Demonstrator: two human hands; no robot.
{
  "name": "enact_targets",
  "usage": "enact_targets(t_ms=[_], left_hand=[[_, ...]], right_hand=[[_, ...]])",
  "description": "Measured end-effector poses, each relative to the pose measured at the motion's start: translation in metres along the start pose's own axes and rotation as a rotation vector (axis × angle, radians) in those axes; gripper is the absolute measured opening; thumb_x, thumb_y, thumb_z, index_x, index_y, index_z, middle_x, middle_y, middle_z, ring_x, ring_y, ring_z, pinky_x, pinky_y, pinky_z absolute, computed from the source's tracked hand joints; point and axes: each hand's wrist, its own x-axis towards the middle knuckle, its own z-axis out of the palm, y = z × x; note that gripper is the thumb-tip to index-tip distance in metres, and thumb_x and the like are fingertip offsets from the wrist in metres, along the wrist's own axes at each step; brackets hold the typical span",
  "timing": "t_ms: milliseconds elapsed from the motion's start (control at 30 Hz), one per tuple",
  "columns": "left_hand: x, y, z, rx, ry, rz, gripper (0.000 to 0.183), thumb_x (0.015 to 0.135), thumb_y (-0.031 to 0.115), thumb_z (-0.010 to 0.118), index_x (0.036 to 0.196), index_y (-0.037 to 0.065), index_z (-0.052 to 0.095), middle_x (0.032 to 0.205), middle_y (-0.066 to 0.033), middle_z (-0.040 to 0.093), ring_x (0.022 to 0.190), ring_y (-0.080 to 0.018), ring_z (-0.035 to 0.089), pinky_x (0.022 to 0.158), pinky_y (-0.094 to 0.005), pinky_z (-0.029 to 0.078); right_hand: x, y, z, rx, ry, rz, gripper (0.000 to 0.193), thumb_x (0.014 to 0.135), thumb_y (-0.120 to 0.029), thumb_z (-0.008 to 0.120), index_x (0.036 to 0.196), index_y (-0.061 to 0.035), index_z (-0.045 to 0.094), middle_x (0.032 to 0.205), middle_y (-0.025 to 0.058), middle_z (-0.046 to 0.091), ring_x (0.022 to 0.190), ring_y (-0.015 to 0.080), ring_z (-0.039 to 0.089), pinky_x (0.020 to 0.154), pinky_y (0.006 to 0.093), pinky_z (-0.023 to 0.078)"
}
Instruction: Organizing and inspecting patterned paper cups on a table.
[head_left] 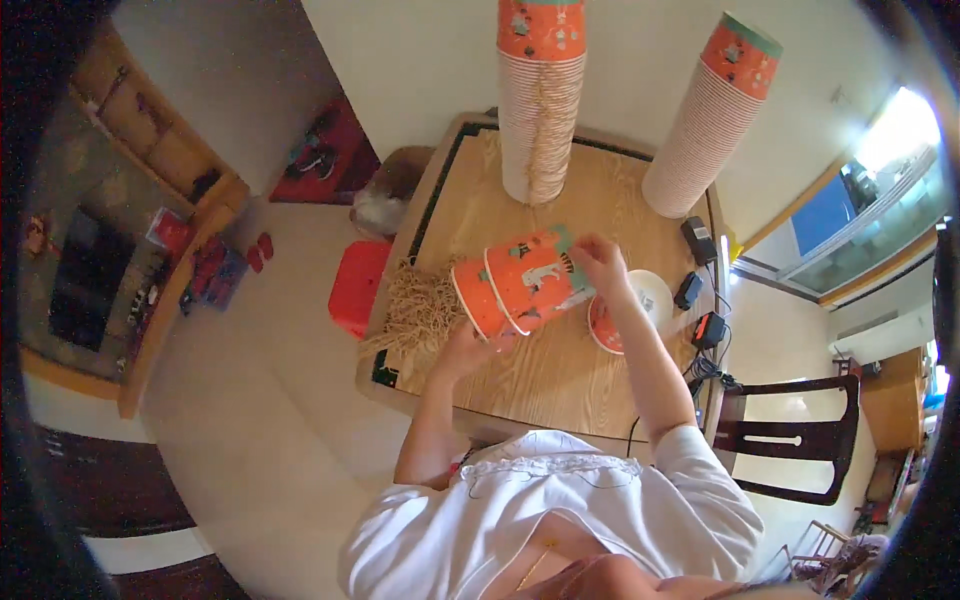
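Observation:
Two nested orange paper buckets (pixel 535 280) with green bases lie tilted between my hands above the table. Their white rims face left, one rim a little beyond the other. My left hand (pixel 468 352) grips them from below at the rim end, its fingers partly hidden by the buckets. At the green base end, my right hand (pixel 603 265) is closed on the bucket's edge. A pile of tan raffia strands (pixel 420 308) lies to the left of the buckets. Behind my right forearm is another orange-and-white paper container (pixel 605 328), partly covered.
Two tall stacks of nested buckets, one straight ahead (pixel 540 120) with tan strands along it and one farther right (pixel 705 125), stand on the wooden table (pixel 570 385). Black chargers (pixel 698 240) and cables line its right edge. A red bin (pixel 360 288) and a dark chair (pixel 800 440) flank it.

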Motion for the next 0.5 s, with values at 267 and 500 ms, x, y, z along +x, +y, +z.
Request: enact_targets(t_ms=[267,500], left_hand=[[-0.013,-0.029,-0.013,0.843,0.152,0.331,0.015,0.071,0.004,0.061,0.086,0.001,0.055,0.088,-0.0136,0.057,0.081,-0.0294,0.057,0.071,-0.0365,0.045],[-0.005,-0.121,-0.013,-0.137,0.708,-0.063,0.028,0.086,0.022,0.059,0.101,0.001,0.048,0.090,-0.0064,0.055,0.082,-0.0153,0.053,0.069,-0.0289,0.044]], right_hand=[[-0.019,-0.010,-0.017,-0.199,-0.251,-0.041,0.015,0.077,-0.014,0.065,0.084,-0.0027,0.057,0.068,-0.0004,0.053,0.066,0.0079,0.048,0.062,0.0259,0.042],[-0.058,0.004,0.009,-0.010,-0.383,0.052,0.013,0.081,-0.011,0.062,0.088,-0.0021,0.056,0.076,0.0005,0.058,0.071,0.0084,0.052,0.064,0.0253,0.044]])
